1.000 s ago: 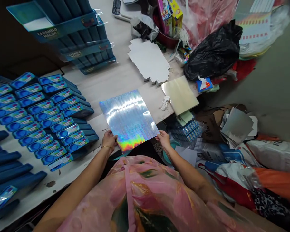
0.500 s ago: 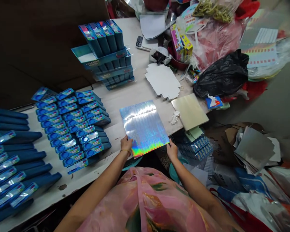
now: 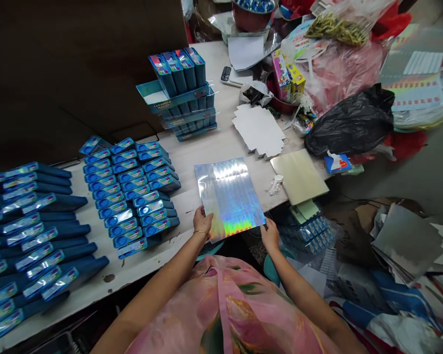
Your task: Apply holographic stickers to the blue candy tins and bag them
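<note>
A shiny holographic sheet (image 3: 231,196) spans the space between my two hands at the table's front edge, throwing rainbow colours along its near side. My left hand (image 3: 203,221) pinches its near left corner, thumb on top, with a thin bracelet at the wrist. At the near right corner my right hand (image 3: 269,235) grips the same sheet, fingers closed on its edge. Right of the sheet lie a crumpled white tissue (image 3: 275,185) and a stack of pale yellowish sheets (image 3: 299,176). Behind it sits a stack of white die-cut card (image 3: 259,129).
Rows of blue boxes (image 3: 129,196) cover the table's left side, with more blue boxes (image 3: 37,236) further left. Filled display cartons (image 3: 188,105) are stacked at the back. A black plastic bag (image 3: 350,120) and a phone (image 3: 226,73) lie beyond. Bags and card scraps (image 3: 409,241) crowd the right.
The view has swung left and up, so the scene shifts right and down in the picture. Both hands keep hold of the holographic sheet, whose reflections have changed.
</note>
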`<state>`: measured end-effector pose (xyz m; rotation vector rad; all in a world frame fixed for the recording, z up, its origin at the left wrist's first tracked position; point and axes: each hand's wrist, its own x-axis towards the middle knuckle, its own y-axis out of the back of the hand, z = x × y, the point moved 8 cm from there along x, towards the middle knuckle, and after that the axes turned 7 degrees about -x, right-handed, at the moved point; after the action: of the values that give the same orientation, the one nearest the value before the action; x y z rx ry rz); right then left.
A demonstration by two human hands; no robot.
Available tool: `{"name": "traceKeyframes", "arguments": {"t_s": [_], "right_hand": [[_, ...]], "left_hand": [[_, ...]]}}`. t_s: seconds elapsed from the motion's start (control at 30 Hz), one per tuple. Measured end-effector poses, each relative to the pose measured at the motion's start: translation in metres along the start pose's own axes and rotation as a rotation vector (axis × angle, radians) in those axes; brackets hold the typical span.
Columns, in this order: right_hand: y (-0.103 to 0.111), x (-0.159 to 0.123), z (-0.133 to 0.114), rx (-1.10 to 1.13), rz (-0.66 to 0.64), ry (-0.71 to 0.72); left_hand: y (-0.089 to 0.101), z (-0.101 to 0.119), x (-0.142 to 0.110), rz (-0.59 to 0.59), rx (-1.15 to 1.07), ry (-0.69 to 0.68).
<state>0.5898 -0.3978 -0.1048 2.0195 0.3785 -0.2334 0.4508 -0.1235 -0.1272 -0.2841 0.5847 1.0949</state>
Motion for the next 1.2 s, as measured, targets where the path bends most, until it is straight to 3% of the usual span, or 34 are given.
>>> {"name": "traceKeyframes", "arguments": {"t_s": [0.17,0.27,0.37,0.43,0.5,0.63,0.7,0.83,0.93,1.0,1.07,1.13,1.2], "right_hand": [[0.003,0.005,0.004,0.641,0.024,-0.192],[0.001,-0.001,-0.005,0.989,-0.059,-0.316],[-0.005,-0.012,-0.02,1.182,-0.185,-0.406],[-0.006,-0.017,-0.027,1.226,-0.213,-0.418],[0.001,-0.019,-0.03,1.139,-0.157,-0.353],[0.038,-0.022,-0.031,0.697,0.152,-0.144],[0.049,-0.028,-0.036,0.624,0.234,-0.096],[0.044,-0.032,-0.06,0.931,0.097,-0.105],[0.07,-0.026,-0.091,1.124,0.047,0.012],[0.106,-0.022,-0.118,1.118,-0.019,0.203],[0.144,-0.025,-0.148,1.011,-0.164,0.413],[0.173,-0.036,-0.178,0.836,-0.376,0.586],[0.191,-0.053,-0.204,0.636,-0.58,0.729]], "left_hand": [[-0.007,-0.001,-0.005,-0.07,-0.215,0.19],[-0.012,0.007,-0.01,-0.145,-0.322,0.281],[-0.019,0.016,-0.018,-0.199,-0.482,0.364],[-0.022,0.022,-0.025,-0.211,-0.531,0.38],[-0.026,0.026,-0.031,-0.214,-0.55,0.38],[-0.031,0.032,-0.041,-0.181,-0.564,0.376],[-0.034,0.034,-0.046,-0.154,-0.565,0.374],[-0.041,0.032,-0.062,-0.203,-0.528,0.342],[-0.036,0.027,-0.078,-0.279,-0.334,0.323],[-0.016,0.039,-0.08,-0.188,-0.146,0.199],[0.0,0.082,-0.084,-0.097,0.002,-0.081],[-0.005,0.149,-0.101,-0.187,0.082,-0.433],[-0.024,0.219,-0.132,-0.382,0.174,-0.764]]}}
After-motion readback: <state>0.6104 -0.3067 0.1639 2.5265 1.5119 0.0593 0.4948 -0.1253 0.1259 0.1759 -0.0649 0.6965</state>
